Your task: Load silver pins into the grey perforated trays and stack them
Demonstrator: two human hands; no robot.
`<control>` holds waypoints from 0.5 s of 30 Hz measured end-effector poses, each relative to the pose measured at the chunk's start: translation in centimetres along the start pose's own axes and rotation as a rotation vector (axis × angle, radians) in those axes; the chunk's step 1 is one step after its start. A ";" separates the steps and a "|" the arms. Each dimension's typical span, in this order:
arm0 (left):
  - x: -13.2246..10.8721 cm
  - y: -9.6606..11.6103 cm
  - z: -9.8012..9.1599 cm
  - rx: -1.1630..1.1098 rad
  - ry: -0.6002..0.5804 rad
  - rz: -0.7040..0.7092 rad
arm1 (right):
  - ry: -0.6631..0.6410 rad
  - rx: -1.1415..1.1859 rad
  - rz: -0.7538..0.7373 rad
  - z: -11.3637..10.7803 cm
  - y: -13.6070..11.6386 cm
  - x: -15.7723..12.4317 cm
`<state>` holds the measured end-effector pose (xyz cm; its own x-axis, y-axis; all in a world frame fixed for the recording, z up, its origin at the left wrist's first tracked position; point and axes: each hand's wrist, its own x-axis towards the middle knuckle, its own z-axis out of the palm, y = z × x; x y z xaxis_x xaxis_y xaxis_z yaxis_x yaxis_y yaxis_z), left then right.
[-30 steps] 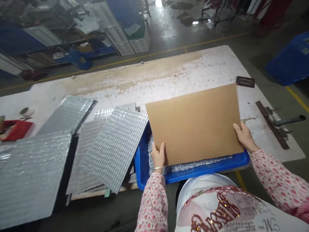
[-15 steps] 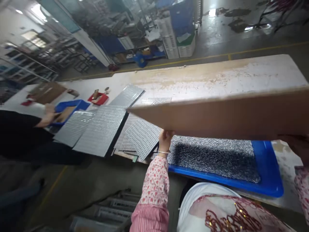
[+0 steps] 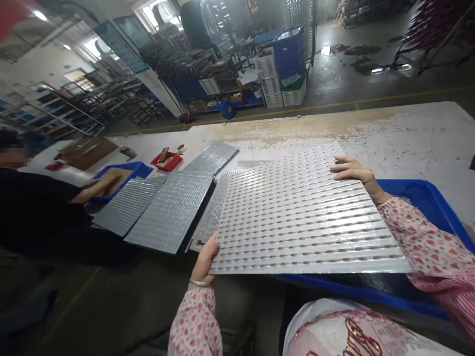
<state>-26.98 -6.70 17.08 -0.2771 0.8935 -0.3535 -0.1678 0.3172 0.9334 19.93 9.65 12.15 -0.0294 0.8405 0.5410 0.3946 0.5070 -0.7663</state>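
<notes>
Both hands hold a large silvery board (image 3: 297,217) with rows of small brownish slots or pieces across its face. My left hand (image 3: 206,254) is closed on its near left edge, thumb on top. At the far right edge, my right hand (image 3: 354,174) grips it with the fingers lying over the surface. Under the board stands a blue tray (image 3: 426,195), largely covered; the small metal pieces inside are hidden. To the left, a similar board (image 3: 172,210) and other ridged sheets (image 3: 213,155) lie overlapping on the table.
A co-worker in black (image 3: 40,212) sits at the left, a hand in a blue bin (image 3: 139,170). A red tray (image 3: 171,162) and a roll of tape (image 3: 181,148) lie on the white table (image 3: 401,128). Crates (image 3: 291,62) stand beyond the table.
The board, earlier seen by its brown side above the tray, is turned so that its silvery slotted face shows. It now hides most of the tray. My right hand has come fully into view.
</notes>
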 end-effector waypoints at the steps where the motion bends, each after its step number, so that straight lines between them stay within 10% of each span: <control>1: 0.6 0.0 -2.4 0.043 0.018 -0.012 | -0.053 0.011 0.013 2.3 -0.9 0.7; 9: 5.7 0.6 -18.0 -0.057 0.430 0.235 | 0.023 0.035 0.358 21.4 -1.5 1.8; 15: 12.5 -0.7 -24.8 -0.044 0.631 0.548 | -0.018 0.123 0.629 27.8 -3.0 -6.0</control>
<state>-53.83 -3.62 10.50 -0.8056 0.5680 0.1685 0.1110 -0.1346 0.9847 -6.63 8.42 1.55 0.1573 0.9871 -0.0306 0.2332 -0.0672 -0.9701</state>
